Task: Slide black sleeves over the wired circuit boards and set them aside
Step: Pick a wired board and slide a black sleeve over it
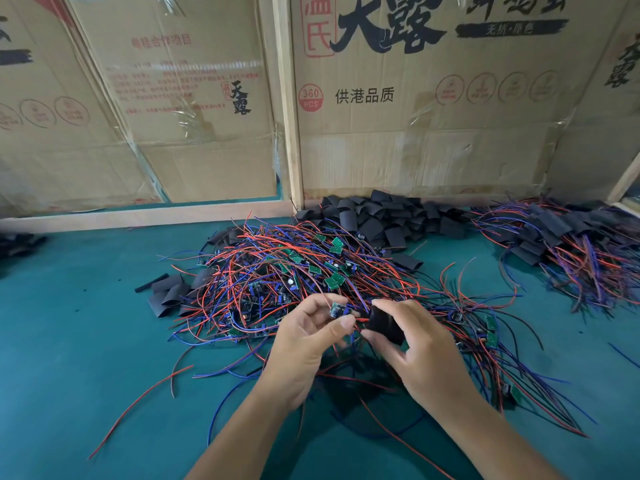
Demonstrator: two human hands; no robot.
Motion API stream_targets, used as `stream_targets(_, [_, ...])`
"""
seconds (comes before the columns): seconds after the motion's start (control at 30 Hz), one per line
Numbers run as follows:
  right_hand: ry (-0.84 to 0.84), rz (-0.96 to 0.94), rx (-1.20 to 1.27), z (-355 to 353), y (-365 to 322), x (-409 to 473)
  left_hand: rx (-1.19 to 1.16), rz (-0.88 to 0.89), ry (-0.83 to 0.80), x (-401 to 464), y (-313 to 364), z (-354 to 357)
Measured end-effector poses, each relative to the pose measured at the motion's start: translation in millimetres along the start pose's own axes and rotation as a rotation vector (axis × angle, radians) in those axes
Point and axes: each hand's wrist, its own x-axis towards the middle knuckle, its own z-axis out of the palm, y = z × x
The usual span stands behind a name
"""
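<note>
On the green table [69, 341] before cardboard walls, my left hand [304, 344] pinches a light, fragile circuit board [336, 309] by its edges above the near wire heap, while my right hand [415, 344] grips a soft black sleeve [384, 323] just beside it.

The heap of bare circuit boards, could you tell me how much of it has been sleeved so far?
Done: a sleeved pile lies far right. In hand: the left hand pinches a board, the right hand holds a black sleeve. Left: the large bare heap and loose sleeves.
</note>
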Motion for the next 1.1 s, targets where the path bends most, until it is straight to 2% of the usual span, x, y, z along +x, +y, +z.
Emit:
stream_targets(0.07, [-0.001,0.003,-0.026,-2.9,4.2,1.4,-0.033,-0.042,-0.029,-1.2,2.8,-0.4])
stream_targets(0.23, [0.004,-0.036,-0.089,-5.4,5.1,2.1,0.041,-0.062,0.03,-2.0,-2.5,0.4])
stream_targets(0.5, [-0.009,-0.09,-0.098,-6.4,-4.9,2.9,-0.201,-0.12,0.08,-3.1,-4.9,8.4])
stream_targets(0.7, [-0.031,-0.081,-0.094,-6.3,-6.1,2.5,-0.245,-0.134,0.105,-3.0,-4.7,8.8])
stream_targets(0.93, [-0.048,-0.063,-0.014,0.2,-4.0,-0.7,-0.058,-0.1,0.086,-5.9,-10.8,13.8])
stream_targets(1.1, [-0.06,-0.032,0.02,-0.1,-4.9,-0.9,-0.047,-0.113,0.07,-5.8,-8.9,12.0])
